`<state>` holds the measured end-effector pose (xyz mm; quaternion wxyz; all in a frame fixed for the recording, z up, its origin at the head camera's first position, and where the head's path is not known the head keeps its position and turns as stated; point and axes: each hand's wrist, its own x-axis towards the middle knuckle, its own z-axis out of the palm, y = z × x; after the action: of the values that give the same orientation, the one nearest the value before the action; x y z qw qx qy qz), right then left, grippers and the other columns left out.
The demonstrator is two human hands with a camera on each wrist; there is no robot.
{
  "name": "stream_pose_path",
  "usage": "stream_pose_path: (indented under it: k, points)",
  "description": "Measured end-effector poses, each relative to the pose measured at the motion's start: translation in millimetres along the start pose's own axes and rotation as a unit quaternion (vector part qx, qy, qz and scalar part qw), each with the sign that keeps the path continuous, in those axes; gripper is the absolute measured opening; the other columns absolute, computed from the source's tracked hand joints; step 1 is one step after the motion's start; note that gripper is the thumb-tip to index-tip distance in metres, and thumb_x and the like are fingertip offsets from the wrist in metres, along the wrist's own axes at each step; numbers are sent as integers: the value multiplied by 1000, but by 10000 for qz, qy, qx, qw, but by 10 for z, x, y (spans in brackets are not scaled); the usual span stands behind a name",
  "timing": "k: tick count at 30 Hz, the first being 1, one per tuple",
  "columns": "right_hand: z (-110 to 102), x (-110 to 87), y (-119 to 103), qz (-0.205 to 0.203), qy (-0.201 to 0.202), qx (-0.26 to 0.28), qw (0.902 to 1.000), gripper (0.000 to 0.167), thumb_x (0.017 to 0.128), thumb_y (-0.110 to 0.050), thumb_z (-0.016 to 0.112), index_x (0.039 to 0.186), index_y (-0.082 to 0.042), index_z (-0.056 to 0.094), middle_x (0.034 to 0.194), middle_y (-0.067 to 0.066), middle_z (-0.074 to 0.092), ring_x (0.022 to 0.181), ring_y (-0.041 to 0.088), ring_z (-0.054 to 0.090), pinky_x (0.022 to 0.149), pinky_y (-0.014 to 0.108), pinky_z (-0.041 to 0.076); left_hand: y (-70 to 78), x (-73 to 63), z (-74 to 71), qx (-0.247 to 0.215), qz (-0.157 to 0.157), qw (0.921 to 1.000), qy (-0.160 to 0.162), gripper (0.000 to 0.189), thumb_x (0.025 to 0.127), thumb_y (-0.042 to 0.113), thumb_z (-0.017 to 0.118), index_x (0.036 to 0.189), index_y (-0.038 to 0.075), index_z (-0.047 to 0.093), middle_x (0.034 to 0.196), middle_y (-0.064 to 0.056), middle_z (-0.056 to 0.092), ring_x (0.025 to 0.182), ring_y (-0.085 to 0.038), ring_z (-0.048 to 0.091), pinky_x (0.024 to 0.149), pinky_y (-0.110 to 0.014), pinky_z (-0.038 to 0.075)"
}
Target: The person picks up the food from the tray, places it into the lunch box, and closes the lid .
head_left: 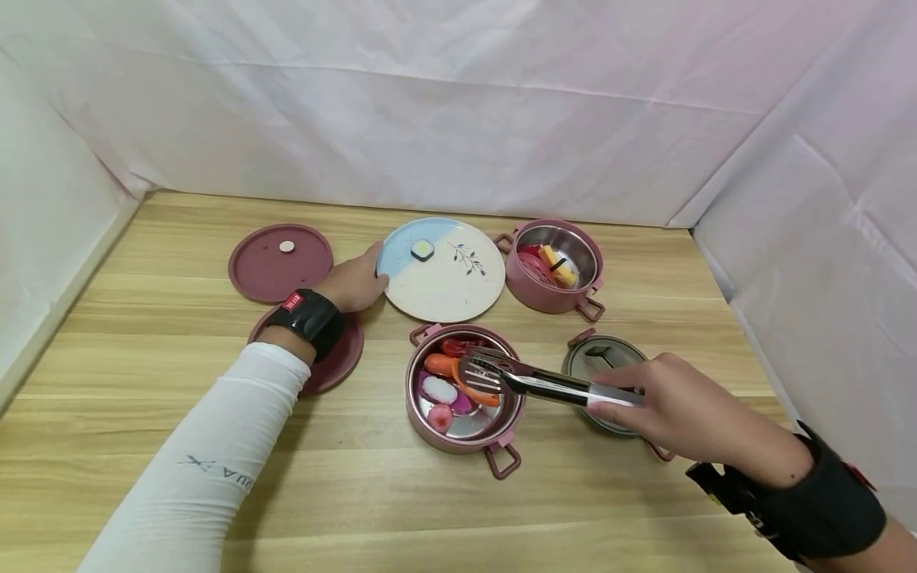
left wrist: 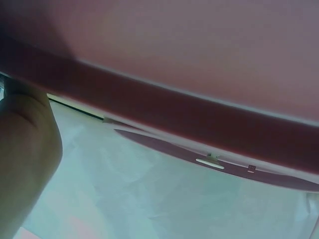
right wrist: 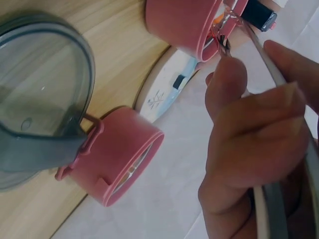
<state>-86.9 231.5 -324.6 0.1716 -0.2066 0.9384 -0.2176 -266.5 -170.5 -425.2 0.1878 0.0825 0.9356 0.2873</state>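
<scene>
My right hand (head_left: 662, 402) grips the handles of metal tongs (head_left: 552, 385) with black sections. Their slotted heads reach into the near pink pot (head_left: 465, 450), over an orange curved piece (head_left: 478, 394) that looks like toy food. Also in this pot are a red piece, a rounded orange piece, a white-and-purple piece and a small pink round one. Whether the tongs pinch any of them is hard to tell. At the plate's left rim, my left hand (head_left: 354, 281) holds the edge of the blue-and-cream plate (head_left: 444, 290), thumb at the rim. A small square piece (head_left: 423, 250) with a yellow centre lies on that plate.
A second pink pot (head_left: 548, 296) with red and yellow pieces stands at the back right. The glass lid (head_left: 598, 358) lies partly behind my right hand. Two maroon lids, one far (head_left: 275, 267) and one near (head_left: 344, 362), are at left; my left wrist passes over the near one.
</scene>
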Motion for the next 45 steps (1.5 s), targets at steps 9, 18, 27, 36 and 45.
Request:
stream_pose_path:
  k: [9,18,27,36,45]
  points:
    - [-22,-27,4,-43,101,-111,9999,47,93,-46,67,124,-11,71,46,-17,39,32,-3,37,39,23,36,-1,18,4,-4,-50,10000,-6,73,104,26,37,162,12,-6,166,-15,20,132,-31,42,107,-46,33]
    - [-44,146,-40,-161,851,-322,9957,43,93,-41,69,123,-11,72,55,-15,32,40,-4,22,41,21,30,18,26,4,32,34,10000,27,73,104,25,37,162,11,-6,166,-15,19,142,-28,36,116,-47,29]
    - [22,675,26,-181,1456,-855,9855,49,93,-41,70,125,-3,70,53,-8,35,44,7,28,46,24,28,22,30,26,8,8,10000,-9,73,104,25,37,162,10,-6,166,-15,17,145,-27,33,119,-47,27]
    - [78,1363,-13,-463,1781,-1620,9695,40,92,-41,71,113,-7,74,57,-1,46,55,17,46,54,31,33,33,11,31,1,-25,10000,38,72,105,26,37,161,8,-4,166,-15,17,146,-28,32,119,-46,27]
    - [125,1679,-78,-392,1729,-1765,9682,40,93,-46,69,104,-8,70,56,-1,41,56,19,49,56,33,33,43,-12,43,4,44,9999,92,72,105,25,37,161,7,-3,166,-16,18,149,-29,28,121,-47,25]
